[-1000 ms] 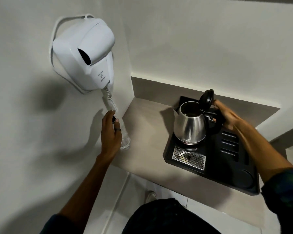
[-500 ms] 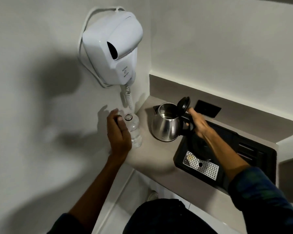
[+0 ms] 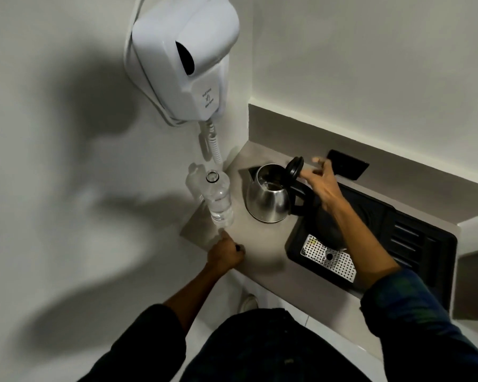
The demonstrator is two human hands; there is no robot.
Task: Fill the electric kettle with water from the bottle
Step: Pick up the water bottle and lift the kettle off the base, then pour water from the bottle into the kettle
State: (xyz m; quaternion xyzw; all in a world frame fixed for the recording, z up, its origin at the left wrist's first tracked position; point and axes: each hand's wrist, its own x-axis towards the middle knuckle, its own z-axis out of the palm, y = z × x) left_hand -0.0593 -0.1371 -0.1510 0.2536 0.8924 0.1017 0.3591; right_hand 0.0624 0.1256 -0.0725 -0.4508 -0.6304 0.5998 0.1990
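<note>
The clear water bottle [image 3: 219, 198] stands upright and uncapped on the counter by the left wall. Just right of it sits the steel electric kettle [image 3: 268, 201] on the bare counter, its black lid [image 3: 294, 167] flipped up. My left hand [image 3: 226, 255] is curled near the counter's front edge, below the bottle, with a small black bottle cap [image 3: 239, 247] in its fingers and one fingertip close to the bottle's base. My right hand [image 3: 321, 186] hovers over the kettle's black handle, fingers spread and holding nothing.
A white wall-mounted hair dryer [image 3: 185, 59] with a coiled cord hangs above the bottle. The black tray [image 3: 414, 244] with a perforated drip grid [image 3: 329, 257] fills the counter's right side. A black socket plate [image 3: 348, 165] sits on the back wall.
The kettle now stands on the counter and my right hand has let go of its handle. My left hand has left the bottle and drawn back toward the counter edge with the cap.
</note>
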